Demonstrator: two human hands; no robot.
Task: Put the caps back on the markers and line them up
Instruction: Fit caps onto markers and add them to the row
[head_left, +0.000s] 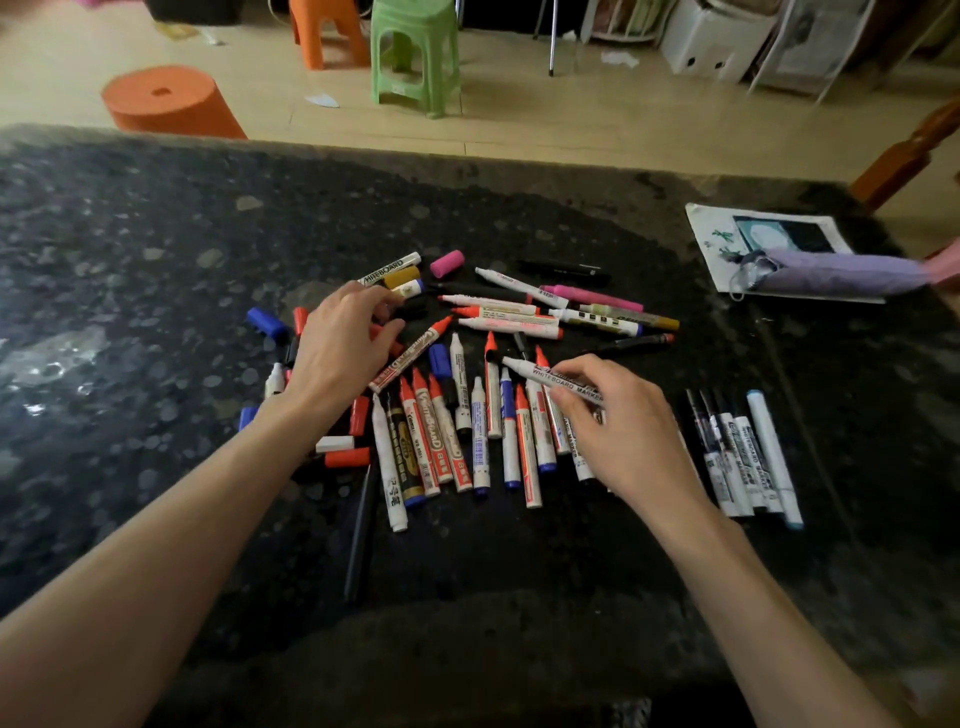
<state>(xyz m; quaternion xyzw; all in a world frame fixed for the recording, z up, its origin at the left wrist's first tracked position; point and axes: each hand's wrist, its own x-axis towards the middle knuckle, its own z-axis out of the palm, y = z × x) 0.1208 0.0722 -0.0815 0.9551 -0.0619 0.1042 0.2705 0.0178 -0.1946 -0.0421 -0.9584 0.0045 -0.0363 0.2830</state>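
Observation:
A heap of uncapped markers (467, 415) in red, blue, black, pink and gold lies on the dark stone table (156, 234). Loose caps lie around my left hand: a pink cap (447, 263), a blue cap (266, 322) and red caps (347, 457). My left hand (340, 348) reaches over the caps at the heap's left, fingers curled down on a black cap (410, 310); the grip itself is hidden. My right hand (618, 431) pinches an uncapped black-tipped whiteboard marker (540, 373), its tip pointing left. Several capped markers (743, 457) lie side by side at the right.
A purple folded umbrella (841, 271) lies on a printed sheet (711, 244) at the table's far right. Beyond the far edge stand a green stool (415, 52), an orange stool (324, 31) and an orange round seat (166, 101). A wooden chair (909, 156) is at the right corner.

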